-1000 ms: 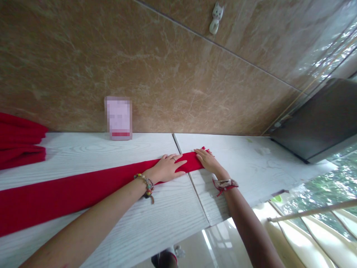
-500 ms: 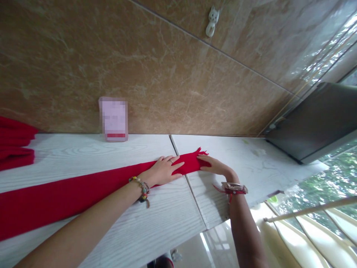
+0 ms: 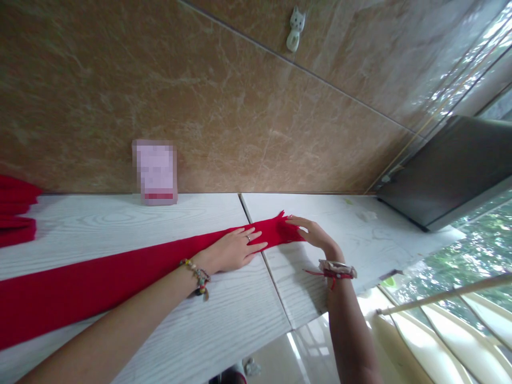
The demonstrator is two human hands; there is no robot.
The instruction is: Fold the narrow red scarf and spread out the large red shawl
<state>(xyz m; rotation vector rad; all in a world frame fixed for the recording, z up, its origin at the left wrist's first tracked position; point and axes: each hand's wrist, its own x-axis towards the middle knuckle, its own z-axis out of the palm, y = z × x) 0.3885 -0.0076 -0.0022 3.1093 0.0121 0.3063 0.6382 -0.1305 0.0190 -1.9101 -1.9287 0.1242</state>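
A long red scarf [image 3: 120, 277] lies stretched across the white wood-grain table [image 3: 192, 325], running from the left edge to a fringed end near the middle. My left hand [image 3: 234, 249] rests flat on the scarf close to that end, fingers spread. At the fringe, my right hand [image 3: 314, 232] is bent with its fingertips on or just over the scarf's end; its thumb is apart from the fingers. I cannot tell whether it pinches any strands. Bracelets circle both wrists.
More folded red cloth [image 3: 18, 208] sits at the far left. A blurred pink box [image 3: 156, 172] leans on the brown tiled wall [image 3: 224, 106], which carries a white cat-shaped hook [image 3: 296, 29]. A dark grey box-like appliance [image 3: 448, 170] stands at the right, above a railing [image 3: 448, 293].
My right hand has lifted slightly from lying on the scarf's end, its fingers now more arched, and more fringe shows. My left hand stays on the scarf. The view has shifted a little.
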